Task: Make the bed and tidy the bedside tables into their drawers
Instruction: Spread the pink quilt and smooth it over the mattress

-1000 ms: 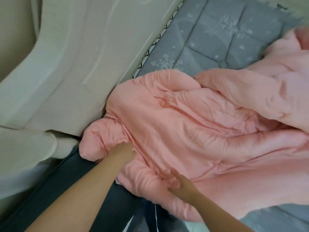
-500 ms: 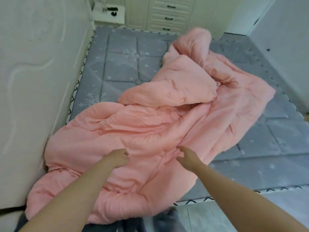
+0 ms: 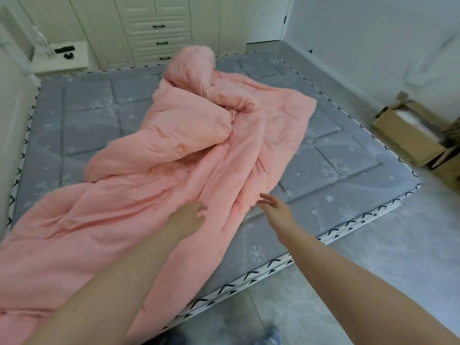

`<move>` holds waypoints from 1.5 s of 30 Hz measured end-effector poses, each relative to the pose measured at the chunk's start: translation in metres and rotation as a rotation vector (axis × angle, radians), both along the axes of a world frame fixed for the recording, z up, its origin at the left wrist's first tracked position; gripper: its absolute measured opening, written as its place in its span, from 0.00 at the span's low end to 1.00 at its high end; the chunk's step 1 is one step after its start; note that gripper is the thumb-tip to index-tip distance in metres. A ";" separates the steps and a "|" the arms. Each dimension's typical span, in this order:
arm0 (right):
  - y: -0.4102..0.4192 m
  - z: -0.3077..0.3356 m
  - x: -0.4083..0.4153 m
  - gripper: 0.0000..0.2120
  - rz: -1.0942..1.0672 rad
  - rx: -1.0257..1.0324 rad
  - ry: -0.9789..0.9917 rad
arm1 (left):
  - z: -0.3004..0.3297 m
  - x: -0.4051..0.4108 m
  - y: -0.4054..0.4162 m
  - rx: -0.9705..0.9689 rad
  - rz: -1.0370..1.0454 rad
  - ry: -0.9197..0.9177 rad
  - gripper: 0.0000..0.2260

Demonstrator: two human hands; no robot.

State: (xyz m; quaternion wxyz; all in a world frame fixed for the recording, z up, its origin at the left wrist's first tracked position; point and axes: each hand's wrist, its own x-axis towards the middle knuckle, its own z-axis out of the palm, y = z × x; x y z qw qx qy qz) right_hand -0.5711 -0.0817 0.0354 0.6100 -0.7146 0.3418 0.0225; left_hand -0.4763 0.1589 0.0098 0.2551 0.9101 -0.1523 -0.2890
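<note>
A crumpled pink quilt (image 3: 154, 170) lies diagonally across the grey snowflake-patterned mattress (image 3: 331, 160), bunched into folds at the far middle and hanging over the near left edge. My left hand (image 3: 188, 219) hovers just over the quilt's near part with fingers loosely spread, holding nothing. My right hand (image 3: 276, 210) reaches forward beside the quilt's right edge, fingers straight, above the bare mattress. At the far left stands a white bedside table (image 3: 62, 59) with small dark items (image 3: 65, 52) on top.
A cream headboard (image 3: 10, 100) runs along the left. A white wardrobe with drawers (image 3: 159, 33) stands behind the bed. An open cardboard box (image 3: 408, 130) sits on the floor at the right. Pale tiled floor (image 3: 373, 257) stretches around the bed's near and right sides.
Both hands have let go of the quilt and opened, reaching forward. The view has lifted and swung right, taking in the whole bed.
</note>
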 end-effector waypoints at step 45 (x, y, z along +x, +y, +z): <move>-0.282 -0.092 0.144 0.15 0.204 0.245 0.462 | -0.066 0.089 -0.288 0.051 0.323 0.367 0.22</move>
